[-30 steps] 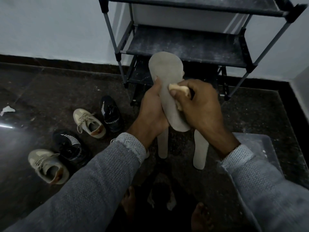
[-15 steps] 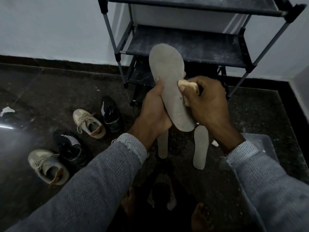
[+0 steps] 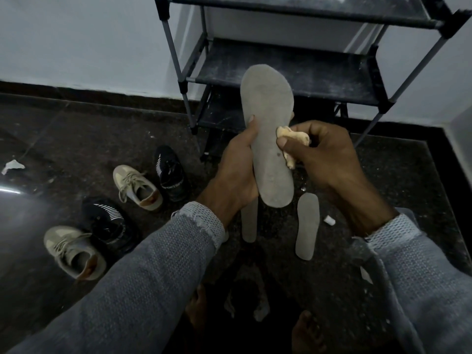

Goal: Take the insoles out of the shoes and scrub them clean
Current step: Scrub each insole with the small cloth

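Note:
My left hand (image 3: 236,169) grips a grey insole (image 3: 268,118) along its left edge and holds it upright, toe end up. My right hand (image 3: 324,159) clutches a small tan cloth (image 3: 292,139) pressed against the insole's right edge near the middle. Two more grey insoles lie flat on the floor below: one (image 3: 307,226) at the right, another (image 3: 249,223) partly hidden behind my left wrist. Two beige sneakers (image 3: 138,187) (image 3: 74,251) and two black shoes (image 3: 171,172) (image 3: 107,223) stand on the floor at the left.
A dark metal shoe rack (image 3: 281,67) stands against the white wall straight ahead. A translucent tub (image 3: 362,249) peeks out under my right sleeve. Bits of white scrap (image 3: 12,166) (image 3: 329,221) lie on the dark speckled floor. My bare feet (image 3: 306,330) are at the bottom.
The insole has risen and tilted more upright in my left hand. My right hand with the cloth has slid to the insole's right edge.

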Demonstrator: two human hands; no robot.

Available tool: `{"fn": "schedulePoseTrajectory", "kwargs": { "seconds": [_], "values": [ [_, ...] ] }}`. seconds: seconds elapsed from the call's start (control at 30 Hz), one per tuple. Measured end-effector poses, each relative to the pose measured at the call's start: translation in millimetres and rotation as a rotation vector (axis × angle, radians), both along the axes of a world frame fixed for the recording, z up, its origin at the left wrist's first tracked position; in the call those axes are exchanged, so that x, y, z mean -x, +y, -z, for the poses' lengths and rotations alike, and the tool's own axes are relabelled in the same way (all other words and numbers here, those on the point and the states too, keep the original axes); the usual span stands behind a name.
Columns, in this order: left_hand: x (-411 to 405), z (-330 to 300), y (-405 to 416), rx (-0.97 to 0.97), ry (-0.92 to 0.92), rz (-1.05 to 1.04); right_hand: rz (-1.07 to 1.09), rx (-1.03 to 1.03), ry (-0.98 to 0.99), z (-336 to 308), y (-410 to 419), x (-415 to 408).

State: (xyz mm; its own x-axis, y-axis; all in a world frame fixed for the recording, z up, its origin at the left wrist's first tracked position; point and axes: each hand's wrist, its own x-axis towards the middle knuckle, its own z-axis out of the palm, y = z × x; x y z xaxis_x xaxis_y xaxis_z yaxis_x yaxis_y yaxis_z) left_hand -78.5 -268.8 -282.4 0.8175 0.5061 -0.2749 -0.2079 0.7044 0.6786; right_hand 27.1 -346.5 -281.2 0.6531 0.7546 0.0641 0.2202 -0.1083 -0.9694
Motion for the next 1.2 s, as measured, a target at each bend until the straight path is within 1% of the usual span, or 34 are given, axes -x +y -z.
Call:
{"fn": "schedulePoseTrajectory", "kwargs": {
  "seconds": [0.2, 0.27, 0.33, 0.4, 0.47, 0.6, 0.67, 0.83, 0.9, 1.03, 1.1, 1.2],
  "values": [
    [7.7, -3.1, 15.0, -0.024, 0.054, -0.092, -0.202, 0.091, -0.026, -3.8, -2.9, -2.8],
    [8.9, -4.3, 17.0, -0.041, 0.074, -0.133, -0.232, 0.121, -0.042, -2.7, -2.8, -0.2],
    [8.7, -4.2, 15.4, -0.032, 0.085, -0.144, -0.170, 0.091, -0.109, -2.4, -1.5, 3.0],
    [7.2, -4.3, 11.7, -0.010, 0.085, -0.141, -0.052, 0.021, -0.181, -2.7, -0.5, 6.5],
    [4.9, -4.0, 7.2, 0.015, 0.092, -0.128, 0.010, -0.034, -0.197, -4.1, 1.3, 14.2],
    [2.6, -2.0, 3.9, 0.037, 0.117, -0.154, -0.128, -0.006, -0.286, -4.7, 4.0, 39.7],
    [3.3, -2.8, 3.5, 0.045, 0.107, -0.154, -0.116, -0.003, -0.323, -3.8, 5.5, 37.4],
    [2.9, -6.5, -3.6, 0.064, 0.069, -0.126, 0.151, -0.044, -0.277, -0.7, 3.5, 5.2],
    [2.4, -8.0, -5.1, 0.061, 0.069, -0.122, 0.131, -0.070, -0.273, -0.6, 3.1, 7.8],
    [2.7, -7.8, -3.8, 0.069, 0.079, -0.158, -0.103, -0.051, -0.358, -2.9, 6.6, 33.0],
    [3.4, -8.2, -4.1, 0.075, 0.071, -0.147, -0.078, -0.049, -0.390, -1.6, 8.0, 30.8],
    [4.1, -8.6, -6.3, 0.103, 0.052, -0.102, 0.093, -0.045, -0.352, -0.1, 6.6, 9.4]
  ]
}}
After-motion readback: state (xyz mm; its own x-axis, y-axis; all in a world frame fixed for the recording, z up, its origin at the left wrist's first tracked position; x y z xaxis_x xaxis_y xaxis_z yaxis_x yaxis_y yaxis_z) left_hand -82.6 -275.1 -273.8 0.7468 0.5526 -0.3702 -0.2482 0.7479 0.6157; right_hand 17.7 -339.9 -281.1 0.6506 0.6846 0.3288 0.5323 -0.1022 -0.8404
